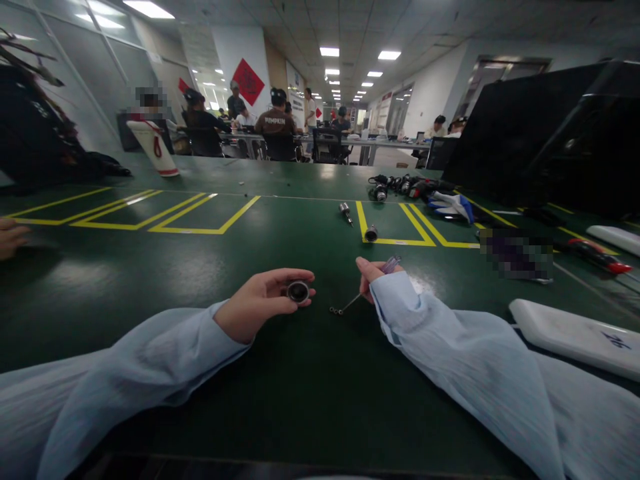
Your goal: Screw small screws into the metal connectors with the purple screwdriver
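My left hand (265, 297) is closed round a dark, hollow metal cylinder (299, 291), its round opening turned towards me. In my right hand (371, 275) is a screwdriver (391, 264) with a clear purplish handle, its thin shaft slanting down to the left. The screwdriver's tip is at a short row of small metal rings (335, 311) on the green table (300, 393); whether it touches them I cannot tell. Beyond my hands lie a metal part with a thin shaft (345, 213) and a round metal cup-like part (371, 233).
Yellow tape (220, 231) marks boxes across the table. Towards the back right lie dark tools (400, 185) and a blue-white glove (453, 205). A white power bank-like block (575, 337) lies beside my right sleeve. Another person's hand (11, 238) rests at the left edge.
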Available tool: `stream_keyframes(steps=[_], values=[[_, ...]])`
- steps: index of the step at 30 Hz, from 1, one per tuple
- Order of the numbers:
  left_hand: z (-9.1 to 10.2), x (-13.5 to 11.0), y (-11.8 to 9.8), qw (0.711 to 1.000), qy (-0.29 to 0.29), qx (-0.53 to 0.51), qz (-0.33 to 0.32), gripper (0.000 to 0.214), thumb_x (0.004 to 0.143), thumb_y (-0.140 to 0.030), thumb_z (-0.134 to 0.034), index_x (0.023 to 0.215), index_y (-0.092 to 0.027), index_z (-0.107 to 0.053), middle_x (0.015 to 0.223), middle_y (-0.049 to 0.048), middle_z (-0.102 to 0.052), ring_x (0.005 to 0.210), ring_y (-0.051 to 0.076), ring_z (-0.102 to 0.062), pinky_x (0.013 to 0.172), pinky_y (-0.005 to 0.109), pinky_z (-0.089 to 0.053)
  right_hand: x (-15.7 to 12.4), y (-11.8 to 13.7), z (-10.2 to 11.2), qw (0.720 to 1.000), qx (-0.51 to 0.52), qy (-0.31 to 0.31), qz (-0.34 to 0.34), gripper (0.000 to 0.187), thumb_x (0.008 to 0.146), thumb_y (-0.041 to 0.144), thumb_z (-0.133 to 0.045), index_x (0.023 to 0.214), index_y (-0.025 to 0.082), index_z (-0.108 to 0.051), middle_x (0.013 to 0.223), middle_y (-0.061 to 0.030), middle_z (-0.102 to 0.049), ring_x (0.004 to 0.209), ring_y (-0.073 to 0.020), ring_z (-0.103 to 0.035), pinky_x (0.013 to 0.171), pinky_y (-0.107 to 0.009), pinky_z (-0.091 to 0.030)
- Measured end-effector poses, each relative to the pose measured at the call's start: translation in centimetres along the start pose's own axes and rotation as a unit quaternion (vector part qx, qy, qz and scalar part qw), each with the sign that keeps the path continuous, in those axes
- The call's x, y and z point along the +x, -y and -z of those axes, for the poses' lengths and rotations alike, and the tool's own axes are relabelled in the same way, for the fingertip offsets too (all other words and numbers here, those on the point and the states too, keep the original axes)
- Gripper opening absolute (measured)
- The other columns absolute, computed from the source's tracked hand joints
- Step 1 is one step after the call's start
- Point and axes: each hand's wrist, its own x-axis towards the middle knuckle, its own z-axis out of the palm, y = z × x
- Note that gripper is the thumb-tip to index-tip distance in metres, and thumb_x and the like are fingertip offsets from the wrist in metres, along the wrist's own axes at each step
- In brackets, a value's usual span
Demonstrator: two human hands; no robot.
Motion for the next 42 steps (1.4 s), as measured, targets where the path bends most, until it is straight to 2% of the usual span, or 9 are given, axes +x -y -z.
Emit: stream_keyframes(steps=[4, 7, 14, 19, 22, 26, 29, 32, 42], values=[[-0.1, 0.1, 0.3, 0.999, -0.024, -0.039, 0.017, 0.039, 0.058, -0.010, -0.067, 0.097, -0.012, -0.061, 0.100, 0.0110, -0.064, 0.094, 0.025, -0.059, 0.087, 0.040, -0.045, -0.2, 0.0, 0.1, 0.990, 0.135, 0.029, 0.023, 0.047, 0.064, 0.052, -0.059, 0.036, 0.017, -0.048, 0.026, 0.0038, -0.038, 0.025, -0.0067, -0.034, 0.031, -0.022, -0.025], [-0.1, 0.2, 0.6, 0.999, -0.037, -0.035, 0.019, 0.043, 0.057, -0.010, -0.069, 0.099, -0.012, -0.060, 0.097, 0.0100, -0.066, 0.094, 0.023, -0.060, 0.089, 0.039, -0.044, -0.6, 0.1, 0.0, 0.985, 0.165, 0.044, 0.028, 0.045, 0.065, 0.052, -0.059, 0.040, 0.016, -0.051, 0.030, 0.0036, -0.042, 0.029, -0.0067, -0.037, 0.034, -0.022, -0.029], [-0.3, 0.1, 0.6, 0.999, -0.042, -0.026, 0.022, 0.041, 0.057, -0.012, -0.069, 0.097, -0.013, -0.061, 0.087, 0.0066, -0.068, 0.082, 0.018, -0.063, 0.086, 0.034, -0.045, -2.3, 0.7, -0.8, 0.990, 0.077, 0.077, 0.086, 0.033, 0.073, 0.044, -0.055, 0.057, 0.016, -0.059, 0.049, -0.0002, -0.059, 0.046, -0.0088, -0.053, 0.049, -0.022, -0.044], [-0.4, 0.2, 0.7, 0.998, -0.050, -0.026, 0.022, 0.042, 0.056, -0.011, -0.069, 0.097, -0.012, -0.060, 0.086, 0.0060, -0.069, 0.079, 0.017, -0.064, 0.084, 0.031, -0.046, -3.0, 0.4, -1.3, 0.982, -0.029, 0.097, 0.159, 0.032, 0.077, 0.042, -0.051, 0.060, 0.016, -0.060, 0.055, -0.0024, -0.061, 0.052, -0.0104, -0.056, 0.053, -0.023, -0.046], [-0.4, 0.2, 0.8, 0.998, -0.054, -0.022, 0.022, 0.042, 0.056, -0.011, -0.069, 0.096, -0.012, -0.060, 0.086, 0.0064, -0.069, 0.081, 0.017, -0.063, 0.082, 0.031, -0.046, -2.9, -0.2, -1.5, 0.963, -0.080, 0.104, 0.233, 0.029, 0.078, 0.037, -0.050, 0.060, 0.016, -0.060, 0.056, -0.0026, -0.060, 0.053, -0.0104, -0.055, 0.053, -0.023, -0.044], [-0.6, 0.1, 0.9, 0.997, -0.072, -0.012, 0.015, 0.037, 0.055, -0.012, -0.069, 0.091, -0.012, -0.061, 0.081, 0.0057, -0.069, 0.082, 0.019, -0.064, 0.080, 0.031, -0.047, -2.6, -0.9, -1.8, 0.911, -0.126, 0.120, 0.374, 0.023, 0.078, 0.028, -0.051, 0.061, 0.015, -0.059, 0.055, -0.0021, -0.058, 0.053, -0.0097, -0.052, 0.053, -0.024, -0.041], [-0.7, 0.1, 0.9, 0.996, -0.087, -0.007, 0.008, 0.032, 0.055, -0.013, -0.070, 0.086, -0.012, -0.061, 0.078, 0.0049, -0.069, 0.081, 0.020, -0.064, 0.078, 0.031, -0.048, -2.6, -1.2, -1.9, 0.875, -0.151, 0.133, 0.441, 0.018, 0.079, 0.025, -0.050, 0.065, 0.016, -0.058, 0.057, -0.0013, -0.057, 0.055, -0.0097, -0.051, 0.056, -0.024, -0.041], [-0.8, 0.1, 0.9, 0.995, -0.100, -0.001, 0.005, 0.029, 0.056, -0.015, -0.069, 0.084, -0.012, -0.062, 0.077, 0.0048, -0.069, 0.078, 0.019, -0.064, 0.074, 0.030, -0.050, -2.7, -1.0, -2.0, 0.857, -0.161, 0.144, 0.468, 0.015, 0.079, 0.024, -0.050, 0.067, 0.017, -0.056, 0.058, -0.0011, -0.058, 0.056, -0.0098, -0.052, 0.057, -0.024, -0.042], [-0.9, 0.0, 0.8, 0.993, -0.114, 0.007, -0.003, 0.025, 0.054, -0.013, -0.068, 0.078, -0.012, -0.063, 0.077, 0.0050, -0.069, 0.075, 0.019, -0.065, 0.070, 0.030, -0.051, -3.5, -0.1, -2.2, 0.833, -0.214, 0.138, 0.491, 0.014, 0.079, 0.021, -0.049, 0.066, 0.018, -0.054, 0.061, -0.0022, -0.061, 0.058, -0.0108, -0.055, 0.058, -0.024, -0.044]])
